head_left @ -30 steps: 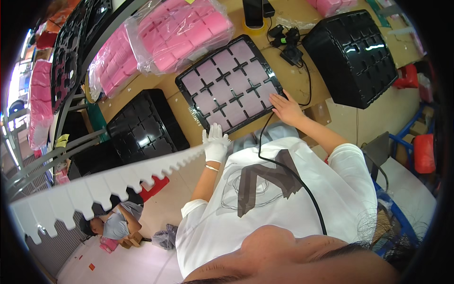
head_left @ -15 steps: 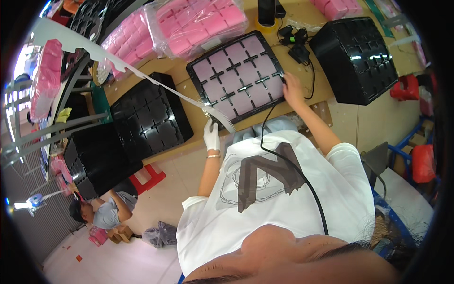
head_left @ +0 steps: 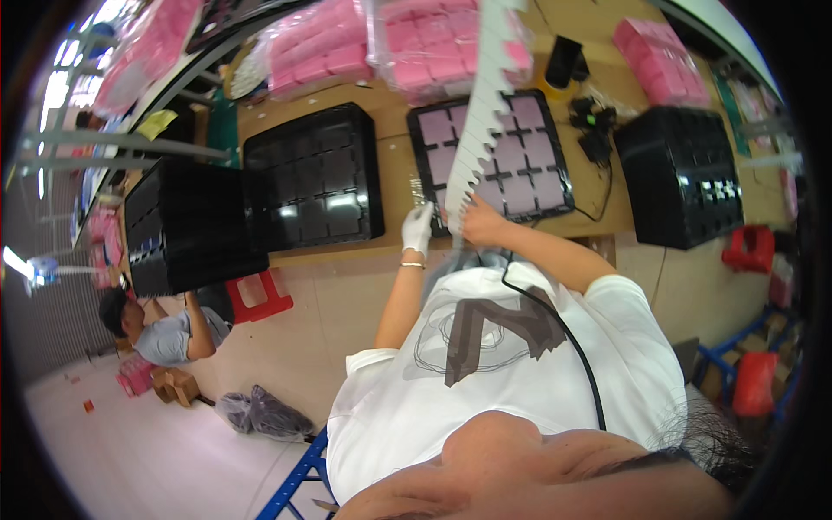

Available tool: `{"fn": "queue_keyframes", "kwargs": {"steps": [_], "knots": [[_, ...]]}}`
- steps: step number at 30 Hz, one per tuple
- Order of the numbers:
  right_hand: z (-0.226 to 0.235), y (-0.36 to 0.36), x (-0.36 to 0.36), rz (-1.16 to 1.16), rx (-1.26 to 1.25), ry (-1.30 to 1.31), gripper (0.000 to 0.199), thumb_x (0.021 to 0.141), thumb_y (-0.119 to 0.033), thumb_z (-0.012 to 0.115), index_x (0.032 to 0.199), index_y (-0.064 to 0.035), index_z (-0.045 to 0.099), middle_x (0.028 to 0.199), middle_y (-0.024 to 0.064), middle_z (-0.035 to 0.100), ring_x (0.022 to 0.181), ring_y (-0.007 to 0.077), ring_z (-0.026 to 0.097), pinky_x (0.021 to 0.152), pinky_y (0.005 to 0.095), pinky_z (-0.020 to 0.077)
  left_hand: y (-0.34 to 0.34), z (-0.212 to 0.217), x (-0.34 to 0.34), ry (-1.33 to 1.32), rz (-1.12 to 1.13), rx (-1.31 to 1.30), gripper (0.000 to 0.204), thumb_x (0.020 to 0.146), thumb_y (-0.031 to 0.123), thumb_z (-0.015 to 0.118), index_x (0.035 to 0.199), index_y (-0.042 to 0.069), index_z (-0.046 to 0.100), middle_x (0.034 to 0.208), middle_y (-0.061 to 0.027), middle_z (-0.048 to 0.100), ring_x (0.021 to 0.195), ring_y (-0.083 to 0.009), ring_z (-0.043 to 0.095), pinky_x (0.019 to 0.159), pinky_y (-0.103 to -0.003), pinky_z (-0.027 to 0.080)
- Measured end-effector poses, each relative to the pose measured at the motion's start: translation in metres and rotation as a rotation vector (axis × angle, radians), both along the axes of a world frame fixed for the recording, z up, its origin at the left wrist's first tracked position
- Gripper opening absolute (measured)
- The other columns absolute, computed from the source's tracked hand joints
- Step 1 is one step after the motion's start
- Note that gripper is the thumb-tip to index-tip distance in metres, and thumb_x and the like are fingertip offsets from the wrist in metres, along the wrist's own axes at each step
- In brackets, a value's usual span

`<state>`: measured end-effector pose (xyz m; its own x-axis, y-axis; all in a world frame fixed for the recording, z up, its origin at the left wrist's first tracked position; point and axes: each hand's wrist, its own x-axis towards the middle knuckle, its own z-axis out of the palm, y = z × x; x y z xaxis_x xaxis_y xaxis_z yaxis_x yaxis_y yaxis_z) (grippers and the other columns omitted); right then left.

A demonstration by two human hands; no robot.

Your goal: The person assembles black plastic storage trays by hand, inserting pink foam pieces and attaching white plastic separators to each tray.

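Note:
A black tray (head_left: 557, 184) with pale pink panels and cross-shaped gaps lies flat on the table before me. At its near left corner is my left hand (head_left: 417, 230), in a white glove, fingertips drawn together; what they hold is too small to make out. A row of small shiny pieces (head_left: 417, 191) shows just above the glove. My bare right hand (head_left: 484, 224) is beside it at the tray's near edge, fingers curled and partly hidden. A long white strip (head_left: 482, 104) with a toothed edge crosses in front of the tray and over those fingers.
Black moulded trays (head_left: 314, 178) lie to the left, with a stack (head_left: 186, 227) beyond. Another stack (head_left: 680, 178) stands right. Wrapped pink foam blocks (head_left: 438, 43), a phone (head_left: 564, 62) and black cables (head_left: 594, 139) are behind. A person (head_left: 178, 334) and red stool (head_left: 260, 296) are at left.
My right hand has left the tray's right edge and come across to the near left corner, beside my left hand. The view has turned, and the white strip now runs more upright across the tray.

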<state>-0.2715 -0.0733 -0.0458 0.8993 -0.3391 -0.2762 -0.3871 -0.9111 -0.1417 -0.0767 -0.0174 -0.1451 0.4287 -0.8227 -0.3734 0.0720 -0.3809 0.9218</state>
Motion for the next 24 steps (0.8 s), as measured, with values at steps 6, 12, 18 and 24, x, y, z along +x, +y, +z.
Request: {"fn": "queue_keyframes", "kwargs": {"steps": [6, 12, 18, 24], "knots": [[0.002, 0.005, -0.005, -0.868, 1.462, -0.901, 0.054, 0.104, -0.037, 0.03, 0.109, 0.0018, 0.067, 0.113, 0.0167, 0.068, 0.118, 0.0317, 0.059, 0.112, 0.0478, 0.031, -0.026, 0.051, -0.014, 0.045, -0.179, 0.047, 0.032, 0.085, 0.032, 0.075, 0.087, 0.003, 0.064, 0.081, -0.0007, 0.062, 0.066, -0.0111, 0.054, 0.06, -0.032, 0.046], [0.109, 0.005, -0.006, -0.623, 1.582, -1.146, 0.078, 0.103, -0.053, 0.01, 0.125, 0.0051, 0.056, 0.115, 0.022, 0.067, 0.112, 0.0317, 0.063, 0.104, 0.0423, 0.0408, -0.029, 0.2, 0.023, 0.066, -0.25, -0.105, 0.029, 0.082, 0.016, 0.071, 0.105, 0.001, 0.063, 0.091, -0.0017, 0.063, 0.082, -0.0101, 0.057, 0.073, -0.028, 0.047], [0.135, -0.006, -0.036, -0.638, 1.56, -1.153, 0.078, 0.103, -0.053, 0.01, 0.125, 0.0053, 0.056, 0.12, 0.0232, 0.064, 0.116, 0.0327, 0.06, 0.106, 0.043, 0.0395, 0.077, 0.391, 0.116, -0.323, -0.005, -0.202, 0.034, 0.083, 0.015, 0.072, 0.109, -0.004, 0.062, 0.097, -0.0051, 0.065, 0.087, -0.0114, 0.058, 0.081, -0.027, 0.047], [0.121, 0.007, -0.013, -0.525, 1.723, -0.956, 0.085, 0.101, -0.059, 0.003, 0.129, 0.0005, 0.056, 0.118, 0.0175, 0.066, 0.119, 0.0281, 0.058, 0.107, 0.0419, 0.0351, 0.096, 0.442, 0.101, -0.703, 0.125, -0.172, 0.019, 0.088, 0.006, 0.065, 0.106, -0.001, 0.062, 0.092, -0.0022, 0.065, 0.081, -0.0085, 0.057, 0.074, -0.025, 0.047]]}}
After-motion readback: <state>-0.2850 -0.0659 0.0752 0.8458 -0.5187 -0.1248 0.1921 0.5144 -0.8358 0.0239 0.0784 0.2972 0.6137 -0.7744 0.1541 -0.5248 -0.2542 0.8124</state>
